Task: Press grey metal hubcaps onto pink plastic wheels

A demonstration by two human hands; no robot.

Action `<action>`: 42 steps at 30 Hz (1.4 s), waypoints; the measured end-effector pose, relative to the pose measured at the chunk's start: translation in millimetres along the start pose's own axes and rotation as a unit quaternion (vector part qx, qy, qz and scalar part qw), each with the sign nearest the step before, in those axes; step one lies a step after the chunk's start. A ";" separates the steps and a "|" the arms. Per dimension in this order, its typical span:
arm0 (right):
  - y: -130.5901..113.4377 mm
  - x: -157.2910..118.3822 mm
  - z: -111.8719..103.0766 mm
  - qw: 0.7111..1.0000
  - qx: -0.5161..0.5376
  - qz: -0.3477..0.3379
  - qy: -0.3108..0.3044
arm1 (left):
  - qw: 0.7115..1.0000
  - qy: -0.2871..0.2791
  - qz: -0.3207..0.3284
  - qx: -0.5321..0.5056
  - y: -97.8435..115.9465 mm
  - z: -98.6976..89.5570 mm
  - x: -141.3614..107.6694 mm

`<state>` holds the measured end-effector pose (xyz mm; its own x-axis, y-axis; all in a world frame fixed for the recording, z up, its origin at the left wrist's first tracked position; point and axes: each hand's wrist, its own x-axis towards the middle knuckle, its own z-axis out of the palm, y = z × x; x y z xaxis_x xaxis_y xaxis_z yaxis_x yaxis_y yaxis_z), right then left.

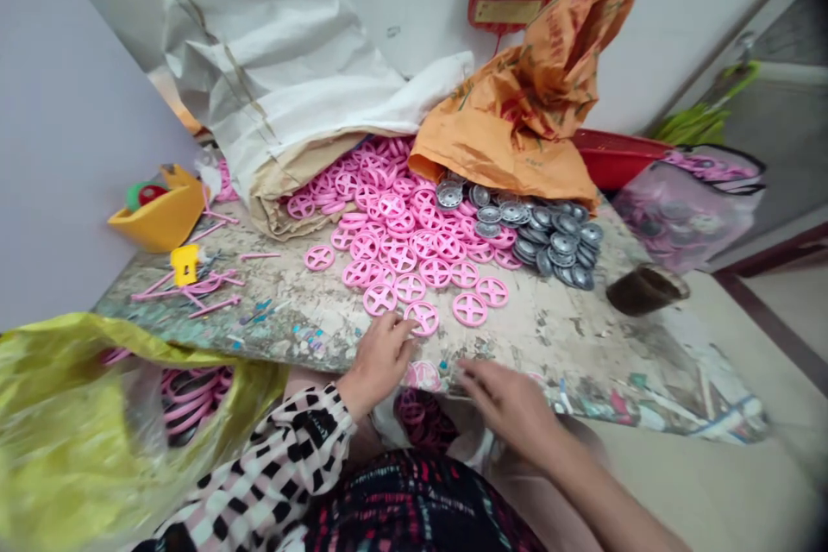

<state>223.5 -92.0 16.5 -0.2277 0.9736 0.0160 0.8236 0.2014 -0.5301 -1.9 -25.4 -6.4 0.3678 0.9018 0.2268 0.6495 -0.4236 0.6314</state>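
My left hand (pixel 383 355), fingers bent, has its fingertips on the rim of a pink spoked plastic wheel (pixel 423 319) at the front of the pile. Right of it, my right hand (pixel 508 401) is over the table's front edge, its fingers stretched out and a little blurred, with nothing visible in them. Between the hands, a blurred pink disc (pixel 423 375) is at the table edge. Behind them spreads a heap of pink wheels (pixel 401 228), and grey round hubcap-like discs (pixel 560 241) lie to its right. Below the edge, more pink pieces (pixel 423 421) sit in a bag near my lap.
A white sack (pixel 278 43) and an orange bag (pixel 511 121) lie at the back, open toward the heaps. Pink rods (pixel 213 307) and a yellow holder (pixel 159 207) are at left. A dark cup (pixel 647 289) stands right. A yellow bag (pixel 58 414) hangs at lower left.
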 end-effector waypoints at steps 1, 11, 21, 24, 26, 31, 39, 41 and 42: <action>15.2 12.9 -14.3 0.999 -0.012 0.027 0.040 | 1.000 0.013 0.011 0.018 -2.8 4.5 3.2; 122.3 114.8 -87.2 0.900 -0.348 0.219 0.142 | 0.996 0.066 0.042 0.051 -11.7 19.2 -3.1; 87.3 72.3 -57.5 0.936 -0.115 0.142 0.300 | 0.992 0.070 0.092 0.047 -15.4 22.1 -7.7; 46.6 66.5 -27.1 0.937 0.209 0.135 0.246 | 0.992 0.029 0.114 0.050 -14.3 22.8 -5.7; 22.9 70.3 -5.2 0.908 0.351 0.145 0.176 | 0.992 0.003 0.119 0.038 -12.5 21.5 -4.3; 0.8 82.1 14.3 0.882 0.423 0.150 0.146 | 0.995 -0.016 0.102 0.009 -4.3 13.2 -2.2; -21.3 52.4 11.3 0.889 0.380 0.106 0.232 | 0.780 0.014 -0.263 -0.568 25.5 16.5 7.0; -29.5 45.5 18.3 0.922 0.301 0.073 0.234 | 0.683 -0.015 -0.302 -0.665 33.4 16.2 6.1; -32.5 43.0 21.7 0.935 0.262 0.058 0.232 | 0.663 -0.017 -0.310 -0.682 36.2 15.3 4.5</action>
<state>175.7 -59.1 16.0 0.1960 0.9522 0.2344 0.4343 0.1301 -0.8913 33.5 -37.9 6.2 0.3418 0.8546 -0.3909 -0.5131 0.5181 0.6843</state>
